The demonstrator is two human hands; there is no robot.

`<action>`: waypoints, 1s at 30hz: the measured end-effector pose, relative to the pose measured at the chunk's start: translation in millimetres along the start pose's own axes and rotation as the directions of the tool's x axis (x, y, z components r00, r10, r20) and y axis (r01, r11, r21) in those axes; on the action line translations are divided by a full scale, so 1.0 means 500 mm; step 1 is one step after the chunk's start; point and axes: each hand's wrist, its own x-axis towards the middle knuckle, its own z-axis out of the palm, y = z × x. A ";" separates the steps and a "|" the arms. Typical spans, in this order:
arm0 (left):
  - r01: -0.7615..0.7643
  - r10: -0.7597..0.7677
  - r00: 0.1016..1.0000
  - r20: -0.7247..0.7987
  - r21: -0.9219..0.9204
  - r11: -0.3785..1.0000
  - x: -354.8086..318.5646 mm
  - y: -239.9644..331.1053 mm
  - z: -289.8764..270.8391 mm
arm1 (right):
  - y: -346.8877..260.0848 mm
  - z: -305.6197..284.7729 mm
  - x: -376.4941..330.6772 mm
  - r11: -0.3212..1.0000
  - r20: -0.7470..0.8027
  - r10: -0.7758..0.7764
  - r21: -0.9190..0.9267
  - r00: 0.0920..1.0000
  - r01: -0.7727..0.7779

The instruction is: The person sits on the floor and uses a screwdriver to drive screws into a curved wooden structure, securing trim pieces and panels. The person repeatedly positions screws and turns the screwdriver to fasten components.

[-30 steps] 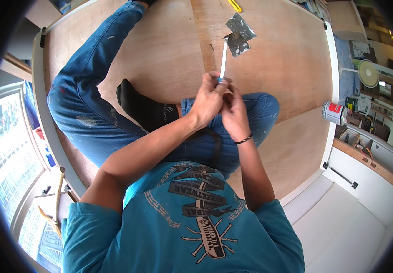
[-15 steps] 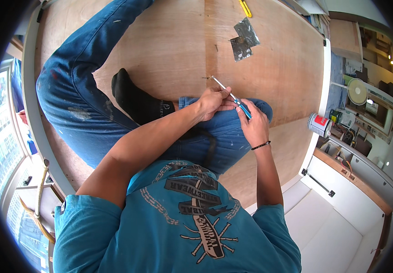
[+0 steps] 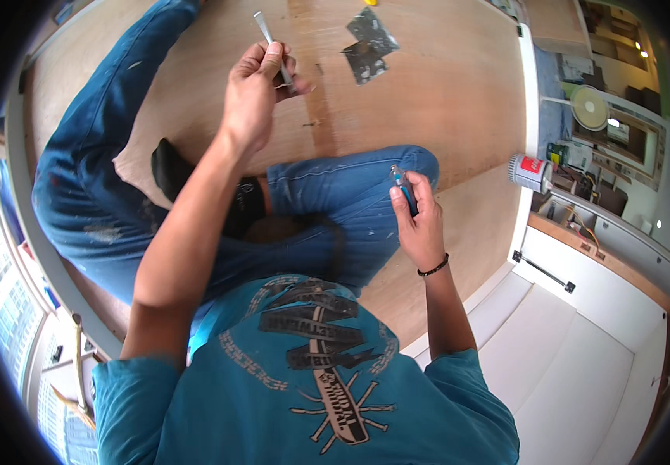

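Observation:
I sit on a wooden board [image 3: 459,93] in blue jeans and a teal shirt. My left hand [image 3: 253,93] is raised over the board and pinches a thin silvery metal strip [image 3: 269,39] that sticks up past my fingers. My right hand [image 3: 420,225] rests by my right knee and grips a small blue-handled tool [image 3: 403,190] with its tip pointing up. Two grey metal scraper blades [image 3: 370,43] lie on the board beyond my left hand.
A can with a red label [image 3: 529,172] stands at the board's right edge. White cabinet panels [image 3: 583,364] lie lower right. A cluttered counter with a round white fan [image 3: 589,108] is at the right. Windows run along the left rim.
My hands have come apart. The left hand moved up and left with the metal strip, and the right hand stayed near my knee with the blue tool.

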 end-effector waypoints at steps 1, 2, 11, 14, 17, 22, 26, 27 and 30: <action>0.053 -0.082 0.990 0.115 0.241 0.969 -0.018 0.038 0.029 | -0.001 -0.019 -0.008 0.999 -0.059 -0.044 0.025 0.997 0.046; 0.061 -0.183 0.960 0.213 0.477 0.877 -0.051 0.073 0.053 | -0.004 -0.039 -0.011 0.995 -0.111 -0.102 0.003 0.989 0.103; -0.338 -0.091 0.780 0.620 0.538 0.772 -0.147 0.068 0.098 | -0.030 -0.118 0.004 0.960 -0.222 -0.277 -0.024 0.935 0.278; -0.305 -0.115 0.768 0.630 0.518 0.799 -0.154 0.068 0.102 | -0.031 -0.114 0.002 0.955 -0.235 -0.293 -0.027 0.927 0.295; -0.251 -0.202 0.752 0.628 0.555 0.793 -0.156 0.078 0.104 | -0.040 -0.110 0.001 0.957 -0.217 -0.287 -0.014 0.933 0.291; -0.314 -0.218 0.716 0.663 0.585 0.748 -0.154 0.082 0.100 | -0.051 -0.108 0.003 0.951 -0.152 -0.307 -0.029 0.939 0.306; -0.286 -0.275 0.712 0.646 0.625 0.726 -0.154 0.080 0.100 | -0.052 -0.110 0.000 0.902 -0.038 -0.400 -0.195 0.916 0.386; -0.212 -0.311 0.727 0.612 0.630 0.747 -0.154 0.076 0.098 | -0.049 -0.106 -0.002 0.908 -0.042 -0.399 -0.160 0.916 0.388; -0.137 -0.347 0.728 0.592 0.621 0.772 -0.142 0.052 0.079 | -0.054 -0.114 0.011 0.824 -0.032 -0.521 -0.281 0.853 0.493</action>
